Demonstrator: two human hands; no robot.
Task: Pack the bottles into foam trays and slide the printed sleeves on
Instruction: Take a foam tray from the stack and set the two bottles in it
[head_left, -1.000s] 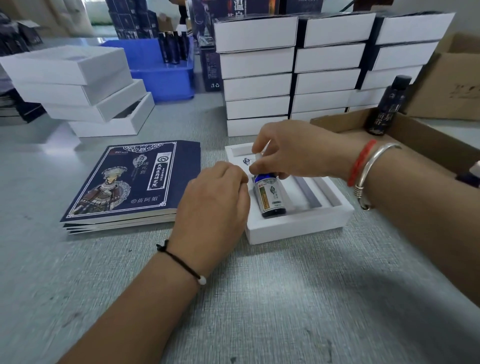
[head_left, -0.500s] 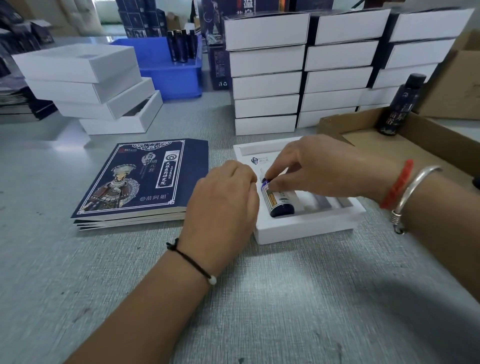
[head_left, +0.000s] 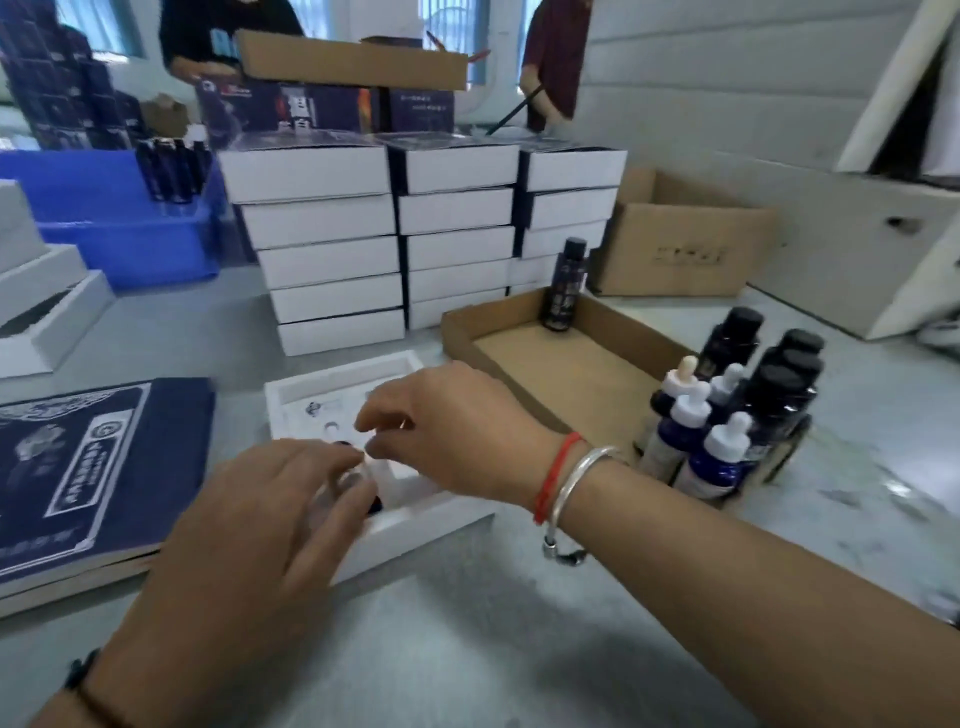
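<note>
White foam tray (head_left: 415, 512) sits on the grey surface (head_left: 467, 649); left hand (head_left: 244, 525) lies open-fingered over its dark bottle (head_left: 375, 503), right hand (head_left: 447, 431) hovers loosely curled, holding nothing.

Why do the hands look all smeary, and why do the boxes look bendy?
Head view: the left hand and right hand are motion-blurred, so the bottle under them in the foam tray is hard to make out; the dropper bottles are soft too. The wide-angle lens bows the stacked white boxes. Soft daylight, faint shadows.
</note>
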